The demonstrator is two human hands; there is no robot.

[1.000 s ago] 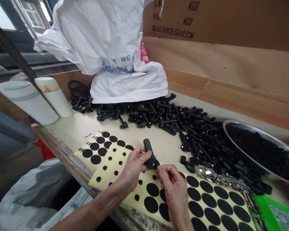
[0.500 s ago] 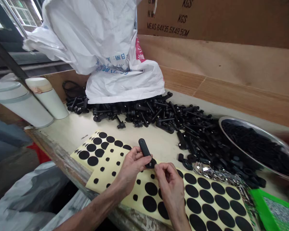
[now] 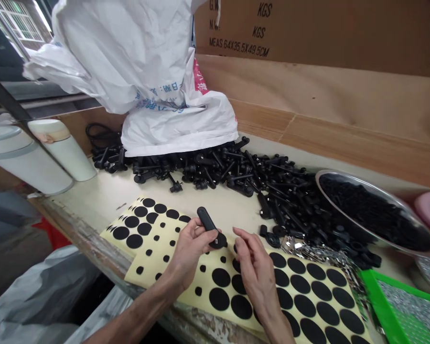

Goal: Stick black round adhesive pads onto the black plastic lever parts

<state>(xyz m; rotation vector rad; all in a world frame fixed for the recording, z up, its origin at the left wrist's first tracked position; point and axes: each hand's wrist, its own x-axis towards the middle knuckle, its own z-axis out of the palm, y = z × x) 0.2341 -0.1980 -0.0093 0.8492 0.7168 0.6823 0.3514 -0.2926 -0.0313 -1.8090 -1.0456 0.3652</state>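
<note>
The counter (image 3: 111,191) ran beneath the left hand (image 3: 188,248), a pile of black parts (image 3: 286,186) beyond it, sticker sheets (image 3: 157,256) under it; just beside, the right hand (image 3: 255,265) was half open, seemingly empty; the left, closed, pinched a black handle (image 3: 207,220)

Sheets (image 3: 208,279) on tbl (image 3: 236,210); bowl (image 3: 344,173) (w/ parts (image 3: 365,205)) behind, to R.

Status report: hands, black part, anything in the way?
Left hand: gripping black lever-shaped part. Right hand: open, apart from it. Black-dotted yellow sheets beneath; nothing visible between right hand and part.
</note>
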